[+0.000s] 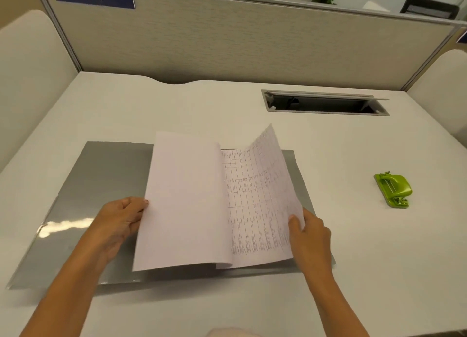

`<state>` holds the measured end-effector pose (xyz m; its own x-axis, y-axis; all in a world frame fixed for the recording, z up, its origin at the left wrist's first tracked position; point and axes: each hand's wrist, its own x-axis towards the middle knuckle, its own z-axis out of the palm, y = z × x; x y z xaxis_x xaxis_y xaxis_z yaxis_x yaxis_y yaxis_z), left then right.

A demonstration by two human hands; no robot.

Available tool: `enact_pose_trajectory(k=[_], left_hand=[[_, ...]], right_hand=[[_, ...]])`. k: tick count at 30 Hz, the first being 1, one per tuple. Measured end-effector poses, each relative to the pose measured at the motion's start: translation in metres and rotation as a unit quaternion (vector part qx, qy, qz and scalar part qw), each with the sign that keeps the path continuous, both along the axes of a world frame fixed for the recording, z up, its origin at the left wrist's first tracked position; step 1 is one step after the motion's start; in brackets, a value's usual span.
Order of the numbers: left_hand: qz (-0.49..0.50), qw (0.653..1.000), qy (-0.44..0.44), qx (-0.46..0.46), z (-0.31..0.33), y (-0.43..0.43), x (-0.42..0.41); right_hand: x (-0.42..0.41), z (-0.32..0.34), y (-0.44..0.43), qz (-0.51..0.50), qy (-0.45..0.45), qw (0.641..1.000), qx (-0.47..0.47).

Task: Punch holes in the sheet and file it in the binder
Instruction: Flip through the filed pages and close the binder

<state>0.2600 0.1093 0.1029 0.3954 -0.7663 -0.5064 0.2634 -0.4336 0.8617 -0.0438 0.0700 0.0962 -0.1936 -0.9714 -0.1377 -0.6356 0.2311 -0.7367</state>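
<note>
A grey binder (101, 182) lies open and flat on the white desk. Over its middle, white sheets fan out like an open book. My left hand (121, 220) holds the left edge of a blank sheet (182, 200) that curves over to the left. My right hand (308, 230) pinches the lower right edge of a printed sheet (262, 200) with a table on it, raised off the binder's right half. The binder's rings are hidden under the paper. A green hole punch (393, 189) sits apart at the right, well beyond my right hand.
The white desk (202, 109) has a cable slot (326, 104) with a raised lid at the back right. A beige partition (227, 46) with a blue "436" sign closes off the far side. Rounded cream panels stand at both sides.
</note>
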Motion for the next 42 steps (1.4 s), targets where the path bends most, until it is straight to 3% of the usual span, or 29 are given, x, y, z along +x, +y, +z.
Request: enact_pose_trajectory(k=[14,21,27,31,35,42], left_hand=[[0.077,0.994,0.078,-0.009,-0.023,0.016,0.029],[-0.051,0.996,0.066,0.020,-0.009,-0.016,-0.032],[-0.137,0.985,0.103,-0.020,0.023,-0.031,-0.078],[-0.181,0.981,0.068,-0.027,0.040,-0.034,-0.087],[-0.147,0.989,0.002,0.006,0.035,-0.034,-0.077],[-0.072,0.996,-0.006,0.052,0.011,-0.026,-0.046]], right_hand=[[-0.016,-0.007,-0.013,-0.025,-0.029,0.999,0.033],[-0.001,0.007,-0.006,0.030,-0.074,0.997,-0.009],[0.031,0.024,0.007,0.163,-0.063,0.983,-0.051],[0.048,0.028,0.011,0.233,-0.070,0.969,-0.039],[0.057,0.025,0.013,0.235,-0.088,0.967,-0.031],[0.033,0.021,0.005,0.146,-0.159,0.976,-0.021]])
